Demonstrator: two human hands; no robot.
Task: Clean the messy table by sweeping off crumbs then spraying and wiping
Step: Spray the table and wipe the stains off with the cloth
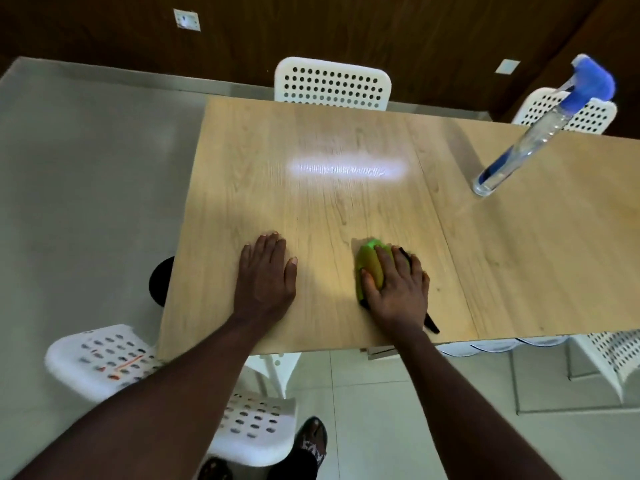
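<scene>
A light wooden table [329, 202] fills the middle of the view. My left hand [265, 278] lies flat on it near the front edge, fingers straight. To its right, my right hand [398, 285] presses down on a bunched green cloth [369, 261] with a black edge; the thumb curls along the cloth's left side. A clear spray bottle [519, 147] with a blue trigger head stands on the table at the far right, apart from both hands. I see no crumbs on the wood.
White perforated chairs stand behind the table [332, 84], at the back right [568, 112], and at the front left [100, 358]. A dark round object [161, 280] sits on the floor by the table's left edge. My feet [311, 438] show below.
</scene>
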